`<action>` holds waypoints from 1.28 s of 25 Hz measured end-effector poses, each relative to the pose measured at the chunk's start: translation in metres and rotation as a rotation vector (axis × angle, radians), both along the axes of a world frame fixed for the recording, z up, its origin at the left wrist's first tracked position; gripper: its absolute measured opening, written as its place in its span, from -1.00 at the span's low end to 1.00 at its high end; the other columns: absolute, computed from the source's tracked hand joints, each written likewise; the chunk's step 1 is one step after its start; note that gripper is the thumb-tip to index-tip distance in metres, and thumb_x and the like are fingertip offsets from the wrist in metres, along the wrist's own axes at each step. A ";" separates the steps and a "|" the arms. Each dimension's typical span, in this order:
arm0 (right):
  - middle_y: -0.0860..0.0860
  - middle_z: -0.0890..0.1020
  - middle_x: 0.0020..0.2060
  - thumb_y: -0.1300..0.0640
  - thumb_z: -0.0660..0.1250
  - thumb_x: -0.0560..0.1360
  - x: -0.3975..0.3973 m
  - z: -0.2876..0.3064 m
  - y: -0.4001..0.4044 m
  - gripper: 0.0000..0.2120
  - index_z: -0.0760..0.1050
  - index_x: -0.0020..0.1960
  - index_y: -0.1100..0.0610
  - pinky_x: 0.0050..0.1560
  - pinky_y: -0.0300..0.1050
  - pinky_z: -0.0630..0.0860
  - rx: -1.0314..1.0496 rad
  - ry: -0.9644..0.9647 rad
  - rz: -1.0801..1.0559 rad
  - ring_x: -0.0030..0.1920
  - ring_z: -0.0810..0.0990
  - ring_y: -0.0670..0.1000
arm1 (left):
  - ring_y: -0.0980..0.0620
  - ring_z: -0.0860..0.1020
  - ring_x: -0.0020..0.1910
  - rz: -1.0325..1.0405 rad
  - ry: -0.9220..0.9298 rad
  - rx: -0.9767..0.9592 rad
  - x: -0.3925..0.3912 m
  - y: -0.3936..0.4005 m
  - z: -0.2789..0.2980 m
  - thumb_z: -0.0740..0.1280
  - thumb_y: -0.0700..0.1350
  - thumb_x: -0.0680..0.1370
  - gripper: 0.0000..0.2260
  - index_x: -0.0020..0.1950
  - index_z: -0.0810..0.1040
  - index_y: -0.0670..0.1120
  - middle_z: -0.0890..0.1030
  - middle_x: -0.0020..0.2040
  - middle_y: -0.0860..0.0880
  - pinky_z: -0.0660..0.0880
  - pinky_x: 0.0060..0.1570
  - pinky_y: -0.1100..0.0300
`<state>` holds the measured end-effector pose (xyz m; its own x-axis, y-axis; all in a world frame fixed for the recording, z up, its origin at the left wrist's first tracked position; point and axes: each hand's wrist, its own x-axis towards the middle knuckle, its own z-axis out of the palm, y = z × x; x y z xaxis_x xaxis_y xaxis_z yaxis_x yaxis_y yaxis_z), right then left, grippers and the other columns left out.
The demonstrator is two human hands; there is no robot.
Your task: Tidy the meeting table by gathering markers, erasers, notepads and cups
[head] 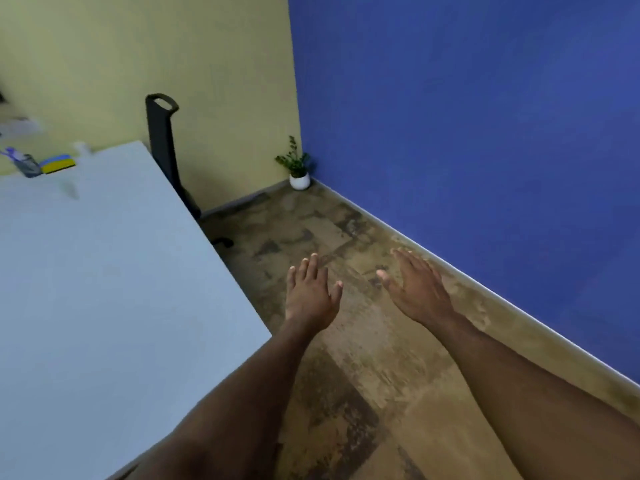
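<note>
The white meeting table [104, 271] fills the left of the view. At its far left end stand a dark holder [29, 165] with purple markers in it and, right beside it, a blue and yellow eraser block [58, 163]. A pale blurred object [81, 148], perhaps a cup, sits at the far edge. My left hand [310, 296] and my right hand [417, 287] are both stretched out over the floor to the right of the table, palms down, fingers spread, holding nothing.
A black office chair [162, 140] stands at the table's far end against the yellow wall. A small potted plant [298, 168] sits in the corner where the yellow and blue walls meet. Brown patterned carpet [363, 358] runs between table and blue wall.
</note>
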<state>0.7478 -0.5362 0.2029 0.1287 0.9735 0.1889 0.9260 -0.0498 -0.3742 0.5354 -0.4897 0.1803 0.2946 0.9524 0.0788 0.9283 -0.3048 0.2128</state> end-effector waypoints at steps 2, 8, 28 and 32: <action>0.02 0.25 0.51 -0.31 0.02 0.56 0.008 -0.003 0.054 -0.33 0.17 0.53 0.06 0.49 0.05 0.02 -0.006 -0.008 0.059 0.52 0.16 0.04 | -0.06 -0.11 0.59 0.077 -0.012 -0.006 0.007 0.040 0.000 -0.12 0.22 0.64 -0.40 0.59 0.12 -0.09 -0.05 0.62 -0.08 -0.21 0.54 -0.05; 0.01 0.23 0.52 -0.31 0.02 0.56 0.022 -0.021 0.230 -0.34 0.14 0.54 0.04 0.49 0.04 0.04 -0.034 -0.049 0.243 0.53 0.13 0.02 | -0.06 -0.08 0.59 0.275 -0.045 -0.008 0.030 0.188 -0.008 -0.06 0.20 0.64 -0.43 0.56 0.21 -0.08 -0.03 0.62 -0.08 -0.21 0.53 -0.04; -0.03 0.26 0.51 -0.49 -0.28 0.40 -0.062 -0.027 0.754 -0.10 0.16 0.54 0.01 0.48 0.00 0.06 0.003 -0.041 0.822 0.52 0.16 -0.01 | -0.04 -0.12 0.59 0.770 0.006 -0.061 -0.028 0.596 -0.005 -0.04 0.20 0.65 -0.45 0.55 0.23 -0.06 -0.06 0.62 -0.06 -0.22 0.52 -0.04; -0.02 0.27 0.50 -0.50 -0.22 0.40 -0.100 -0.006 0.905 -0.11 0.17 0.53 0.01 0.49 -0.02 0.05 -0.008 -0.021 0.925 0.52 0.16 -0.02 | -0.03 -0.13 0.59 0.902 -0.024 -0.010 -0.049 0.729 0.019 -0.04 0.21 0.65 -0.45 0.56 0.20 -0.05 -0.07 0.62 -0.06 -0.27 0.50 -0.01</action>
